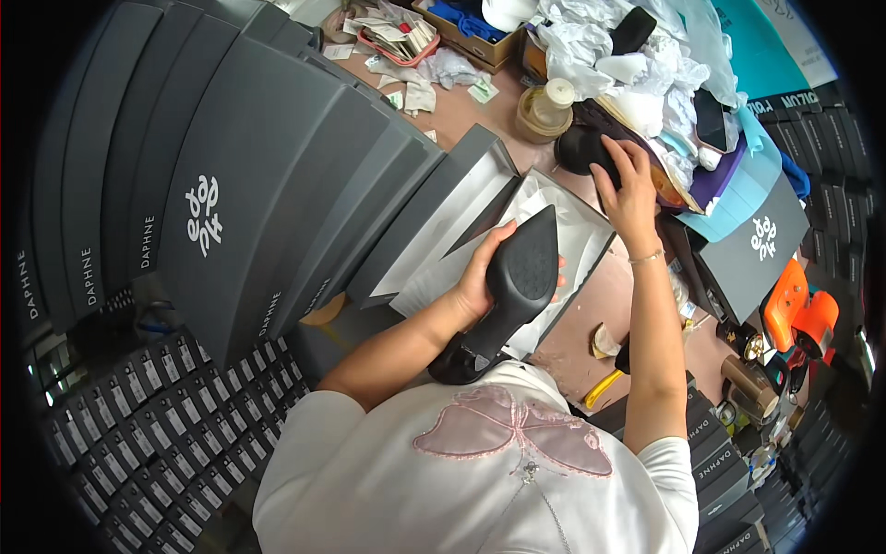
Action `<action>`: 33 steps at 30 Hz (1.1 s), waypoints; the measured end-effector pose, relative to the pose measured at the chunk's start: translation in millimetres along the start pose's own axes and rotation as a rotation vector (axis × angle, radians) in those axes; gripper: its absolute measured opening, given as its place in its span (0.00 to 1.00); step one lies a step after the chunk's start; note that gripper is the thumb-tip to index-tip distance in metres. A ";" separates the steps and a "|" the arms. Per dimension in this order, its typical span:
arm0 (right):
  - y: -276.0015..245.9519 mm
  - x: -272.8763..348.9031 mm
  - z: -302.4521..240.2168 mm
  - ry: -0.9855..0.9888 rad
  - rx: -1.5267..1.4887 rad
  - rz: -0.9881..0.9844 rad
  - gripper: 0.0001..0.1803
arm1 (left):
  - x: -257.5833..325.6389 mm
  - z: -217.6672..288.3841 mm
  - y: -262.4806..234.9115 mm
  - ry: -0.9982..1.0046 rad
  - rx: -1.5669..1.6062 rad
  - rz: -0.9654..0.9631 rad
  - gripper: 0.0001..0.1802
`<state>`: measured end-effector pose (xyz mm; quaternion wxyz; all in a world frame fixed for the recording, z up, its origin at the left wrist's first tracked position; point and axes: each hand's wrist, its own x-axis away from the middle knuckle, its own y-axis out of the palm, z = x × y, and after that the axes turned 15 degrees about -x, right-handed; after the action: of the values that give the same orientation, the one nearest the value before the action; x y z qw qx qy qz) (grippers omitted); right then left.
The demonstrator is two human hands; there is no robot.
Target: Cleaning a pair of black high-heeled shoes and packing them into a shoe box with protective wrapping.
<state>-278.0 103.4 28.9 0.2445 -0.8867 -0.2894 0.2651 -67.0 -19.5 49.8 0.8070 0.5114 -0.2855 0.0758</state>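
Observation:
My left hand [482,272] is closed round a black pointed-toe heeled shoe [522,277]. The sole faces up, the toe points away from me and the heel end lies against my shirt. Under the shoe is an open shoe box [591,254] lined with white tissue paper [546,201]. Farther right, my right hand [629,192] curls its fingers over a black rounded thing [579,150], whose kind I cannot make out. Beside that stands a squat jar with a pale cap [544,111].
Dark grey shoe boxes [249,175] stand in a row at left. A heap of white plastic and tissue [637,65] fills the far right. Nearer lie a yellow-handled tool [603,390], an orange plastic thing [799,309] and a grey box [752,254]. A red basket [399,44] sits at the back.

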 end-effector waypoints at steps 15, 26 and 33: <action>-33.7 228.0 13.0 0.482 0.032 0.265 0.24 | 1.1 -44.5 28.3 -0.326 -0.296 0.056 0.34; -163.4 345.5 122.7 1.043 0.463 0.328 0.13 | 7.8 -58.4 44.2 -0.311 -0.357 0.074 0.33; -130.6 253.1 -5.9 0.835 -1.263 0.708 0.14 | 8.7 -57.4 44.5 -0.326 -0.331 0.098 0.36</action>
<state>-149.5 357.5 26.8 -0.3089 -0.9209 0.0265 -0.2364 -56.2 49.5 71.3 0.8184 0.3632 -0.4451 -0.0163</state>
